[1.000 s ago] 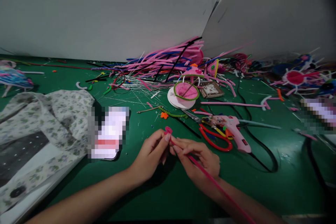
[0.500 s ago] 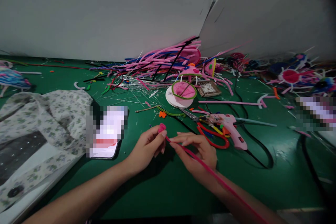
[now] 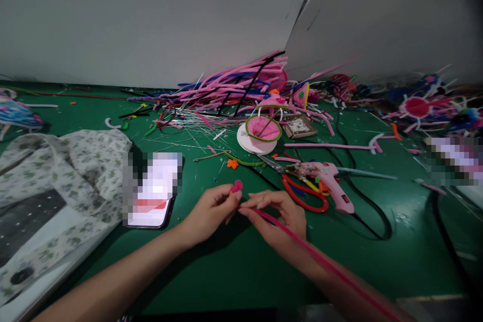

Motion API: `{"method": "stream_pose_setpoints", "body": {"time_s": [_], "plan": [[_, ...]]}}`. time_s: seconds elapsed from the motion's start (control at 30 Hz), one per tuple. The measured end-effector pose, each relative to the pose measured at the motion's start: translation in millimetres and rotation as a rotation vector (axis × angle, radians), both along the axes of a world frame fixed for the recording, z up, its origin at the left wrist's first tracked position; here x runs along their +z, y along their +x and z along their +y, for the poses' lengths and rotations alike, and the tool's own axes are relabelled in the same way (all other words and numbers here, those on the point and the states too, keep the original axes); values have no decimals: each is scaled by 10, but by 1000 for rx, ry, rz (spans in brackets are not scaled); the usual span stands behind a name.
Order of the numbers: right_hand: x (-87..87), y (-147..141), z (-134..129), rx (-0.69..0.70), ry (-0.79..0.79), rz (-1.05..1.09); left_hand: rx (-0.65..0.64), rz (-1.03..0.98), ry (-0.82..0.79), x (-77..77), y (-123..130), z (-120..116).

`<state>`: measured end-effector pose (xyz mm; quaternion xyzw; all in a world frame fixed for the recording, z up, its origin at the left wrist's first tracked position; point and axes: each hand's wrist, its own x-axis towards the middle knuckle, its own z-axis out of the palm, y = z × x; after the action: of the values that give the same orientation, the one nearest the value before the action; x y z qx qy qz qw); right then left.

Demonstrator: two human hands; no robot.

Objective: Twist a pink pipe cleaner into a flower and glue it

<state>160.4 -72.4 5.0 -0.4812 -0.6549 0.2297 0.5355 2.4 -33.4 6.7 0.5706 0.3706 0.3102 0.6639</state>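
Pinching a pink chenille stem (image 3: 324, 261) w/ both hands, directly below the white disc (image 3: 245, 143). Stem's coiled tip (image 3: 237, 186) sits nearest the disc; stem's long free end runs away from it, over the R forearm, and exits the lower frame edge.

L hand (image 3: 211, 211): narrow grip, fingertips closed on the coiled tip. R hand (image 3: 275, 219): narrow pinch on the stem, just below the coil. Hands nearly touching at fingertips.

Ref. disc for all other items:
- Pink foam piece (image 3: 263, 128) w/ green ring (image 3: 263, 116): resting on disc.
- Small orange flower (image 3: 233, 164): just below-left of disc.
- Scissors w/ red handles (image 3: 304, 196): lower right of disc, beside the pink hot-glue gun (image 3: 330, 186).
- Small framed picture (image 3: 300, 127): adj. disc, to the right.
- Heap of pipe cleaners (image 3: 234, 85): behind disc, against the white wall (image 3: 151, 20).
- Phone (image 3: 153, 191), screen pixelated: left of disc.
- Floral cloth (image 3: 56, 171): farther left of phone.
- Finished pipe-cleaner craft (image 3: 417, 107): far right of disc.

All items lie on green work surface (image 3: 226, 287).
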Motion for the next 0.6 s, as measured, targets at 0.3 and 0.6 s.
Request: {"method": "stream_pose_setpoints", "body": {"time_s": [0.3,0.6], "plan": [[42,32,65,15,11,207,-182,-86,-191,39,-48,-7],[39,-13,23,-49,100,65,-7,-96,-210,43,9,-13]]}}
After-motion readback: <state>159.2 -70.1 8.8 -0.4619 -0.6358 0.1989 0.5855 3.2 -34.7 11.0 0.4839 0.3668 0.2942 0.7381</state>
